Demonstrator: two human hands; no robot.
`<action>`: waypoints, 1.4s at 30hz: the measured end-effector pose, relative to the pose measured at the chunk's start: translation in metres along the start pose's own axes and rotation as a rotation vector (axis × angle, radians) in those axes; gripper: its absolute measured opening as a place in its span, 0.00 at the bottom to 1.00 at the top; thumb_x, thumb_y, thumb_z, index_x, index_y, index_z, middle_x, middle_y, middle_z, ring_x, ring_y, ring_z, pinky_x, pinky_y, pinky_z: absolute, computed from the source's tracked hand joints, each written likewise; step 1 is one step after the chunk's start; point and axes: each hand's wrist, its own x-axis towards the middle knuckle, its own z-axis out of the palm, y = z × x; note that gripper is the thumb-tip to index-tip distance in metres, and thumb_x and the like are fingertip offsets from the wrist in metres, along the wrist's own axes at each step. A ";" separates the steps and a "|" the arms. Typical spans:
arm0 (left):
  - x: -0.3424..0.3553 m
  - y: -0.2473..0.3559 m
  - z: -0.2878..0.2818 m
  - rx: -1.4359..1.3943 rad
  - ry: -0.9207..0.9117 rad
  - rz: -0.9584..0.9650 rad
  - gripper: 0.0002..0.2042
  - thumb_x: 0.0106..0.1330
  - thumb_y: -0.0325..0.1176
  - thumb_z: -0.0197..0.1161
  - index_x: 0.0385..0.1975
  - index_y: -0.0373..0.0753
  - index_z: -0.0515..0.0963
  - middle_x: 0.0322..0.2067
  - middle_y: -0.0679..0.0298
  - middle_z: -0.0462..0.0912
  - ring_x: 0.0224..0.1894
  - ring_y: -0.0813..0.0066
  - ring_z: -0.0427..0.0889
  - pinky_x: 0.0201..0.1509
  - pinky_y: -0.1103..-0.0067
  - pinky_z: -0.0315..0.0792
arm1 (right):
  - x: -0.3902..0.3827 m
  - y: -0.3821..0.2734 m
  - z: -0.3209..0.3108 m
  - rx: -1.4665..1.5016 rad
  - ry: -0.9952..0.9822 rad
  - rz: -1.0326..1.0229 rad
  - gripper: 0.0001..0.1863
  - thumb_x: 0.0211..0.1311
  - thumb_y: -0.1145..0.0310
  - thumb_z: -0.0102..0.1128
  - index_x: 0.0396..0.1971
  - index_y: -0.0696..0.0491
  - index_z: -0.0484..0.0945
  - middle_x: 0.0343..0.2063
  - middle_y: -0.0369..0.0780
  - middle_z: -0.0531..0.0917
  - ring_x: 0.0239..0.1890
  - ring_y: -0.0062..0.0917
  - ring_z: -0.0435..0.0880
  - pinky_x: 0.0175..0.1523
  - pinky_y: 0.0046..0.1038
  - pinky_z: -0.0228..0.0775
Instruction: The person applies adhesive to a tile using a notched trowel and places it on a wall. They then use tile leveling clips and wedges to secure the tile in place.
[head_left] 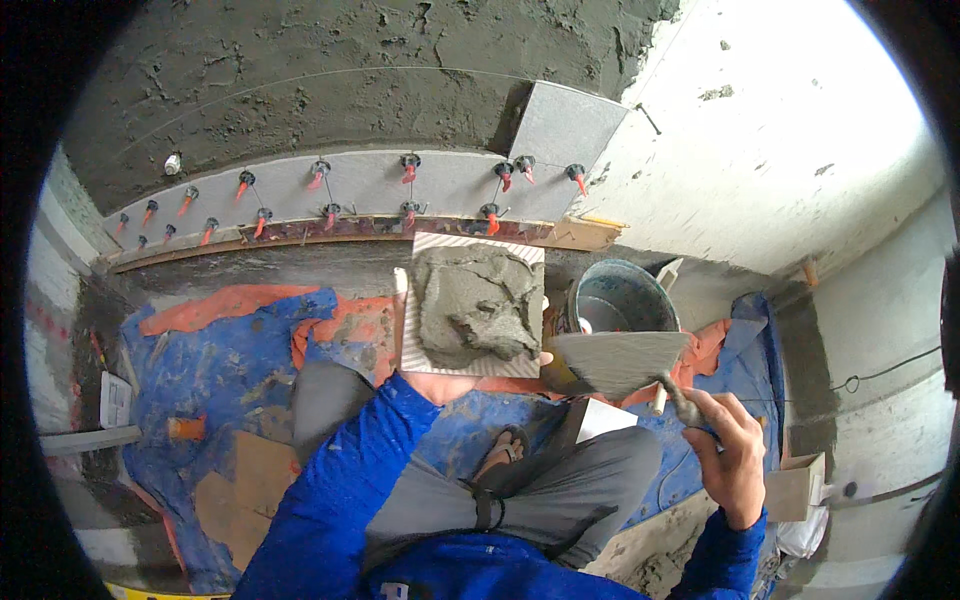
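Observation:
My left hand [432, 386] supports a square tile [408, 335] from beneath, fingertips showing at its edges. Its ribbed back faces up and carries a thick, uneven pile of grey mortar [472, 305]. To the right, my right hand [733, 455] is wrapped round the handle of a trowel [622, 362]. The trowel's flat blade is smeared with mortar and sits beside the tile, in front of a dark bucket [628, 295]. Part of the bucket's rim is hidden by the blade.
Ahead, a row of grey wall tiles [370, 185] bears several red-handled leveling clips [410, 165], with one tile [570, 125] above at the right. Wet mortar [300, 70] covers the wall over them. A blue tarp [230, 375] and cardboard [262, 480] lie on the floor.

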 end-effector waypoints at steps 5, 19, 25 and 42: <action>-0.001 -0.007 -0.021 0.108 0.159 0.100 0.50 0.65 0.80 0.46 0.77 0.45 0.61 0.75 0.52 0.65 0.75 0.46 0.66 0.79 0.47 0.60 | 0.029 -0.034 0.007 -0.054 -0.067 -0.124 0.26 0.61 0.74 0.68 0.61 0.51 0.81 0.35 0.44 0.84 0.31 0.44 0.85 0.38 0.41 0.78; 0.001 -0.003 -0.020 0.041 0.110 0.132 0.42 0.74 0.69 0.43 0.77 0.43 0.62 0.76 0.49 0.64 0.76 0.43 0.64 0.80 0.46 0.58 | 0.036 -0.021 0.018 -0.060 -0.302 -0.121 0.21 0.72 0.70 0.60 0.63 0.50 0.79 0.34 0.46 0.84 0.28 0.41 0.86 0.33 0.40 0.78; 0.001 0.000 -0.022 -0.022 0.171 0.187 0.46 0.69 0.77 0.43 0.76 0.46 0.65 0.75 0.54 0.66 0.75 0.46 0.67 0.79 0.48 0.58 | 0.021 -0.009 0.037 0.722 -0.500 0.461 0.22 0.83 0.62 0.52 0.69 0.54 0.74 0.27 0.36 0.76 0.23 0.18 0.76 0.29 0.25 0.70; -0.004 -0.009 -0.037 0.118 0.076 0.192 0.45 0.71 0.75 0.45 0.78 0.46 0.61 0.75 0.54 0.66 0.75 0.50 0.66 0.78 0.44 0.60 | 0.043 -0.041 0.049 1.149 -0.723 0.640 0.29 0.85 0.53 0.44 0.72 0.59 0.66 0.29 0.40 0.78 0.18 0.21 0.77 0.21 0.22 0.68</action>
